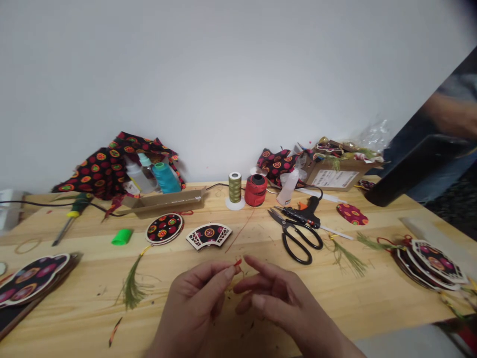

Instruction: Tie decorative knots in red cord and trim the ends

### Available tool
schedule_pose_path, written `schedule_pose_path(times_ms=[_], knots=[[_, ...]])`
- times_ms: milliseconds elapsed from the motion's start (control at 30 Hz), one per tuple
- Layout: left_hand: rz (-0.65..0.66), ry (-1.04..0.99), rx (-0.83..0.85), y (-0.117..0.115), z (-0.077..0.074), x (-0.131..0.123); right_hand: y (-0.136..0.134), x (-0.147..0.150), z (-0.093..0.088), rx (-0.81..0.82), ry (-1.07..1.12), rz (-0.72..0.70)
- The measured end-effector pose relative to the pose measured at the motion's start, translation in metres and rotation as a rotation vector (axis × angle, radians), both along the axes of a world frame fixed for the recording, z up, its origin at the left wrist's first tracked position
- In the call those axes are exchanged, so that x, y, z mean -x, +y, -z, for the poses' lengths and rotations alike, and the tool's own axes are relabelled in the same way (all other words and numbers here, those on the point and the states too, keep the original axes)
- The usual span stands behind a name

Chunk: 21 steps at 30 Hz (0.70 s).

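Observation:
My left hand (197,293) pinches a short piece of red thread (237,262) between thumb and forefinger. My right hand (276,303) sits just to the right, its fingers apart and close to the thread, with no clear hold on it. Beyond them lie a fan-shaped wooden ornament (208,235) and a round fabric-faced ornament (164,228). A green tassel (131,288) lies left of my hands. Black-handled scissors (296,243) rest to the right, beside a black glue gun (303,214).
Red (255,190) and olive (234,188) thread spools stand on the wooden table (93,323). Stacked ornaments lie at right (432,263) and left (32,281). Patterned fabric (112,166), bottles (166,178) and a cardboard box (335,174) line the wall. A person's arm (450,117) shows at upper right.

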<state>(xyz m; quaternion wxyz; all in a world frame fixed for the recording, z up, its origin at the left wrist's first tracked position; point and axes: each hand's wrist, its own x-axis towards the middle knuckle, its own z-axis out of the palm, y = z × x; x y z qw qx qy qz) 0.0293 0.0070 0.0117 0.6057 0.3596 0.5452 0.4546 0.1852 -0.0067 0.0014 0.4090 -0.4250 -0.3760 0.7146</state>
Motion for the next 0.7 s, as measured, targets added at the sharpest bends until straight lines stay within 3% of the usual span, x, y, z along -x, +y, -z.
schedule_pose_path(times_ms=[200,467,567,700], knots=[[0.047,0.028,-0.008,-0.002,0.002,0.000,0.010,0.011,-0.004,-0.001,0.104,0.090],[0.043,0.075,-0.013,-0.002,0.004,0.003,0.012,0.012,-0.008,-0.021,-0.132,0.124],[0.030,0.014,0.007,0.000,0.004,0.005,0.009,0.004,-0.013,-0.218,-0.371,0.128],[0.030,-0.060,0.036,0.005,-0.002,0.006,0.007,-0.007,-0.024,-0.733,-0.746,-0.009]])
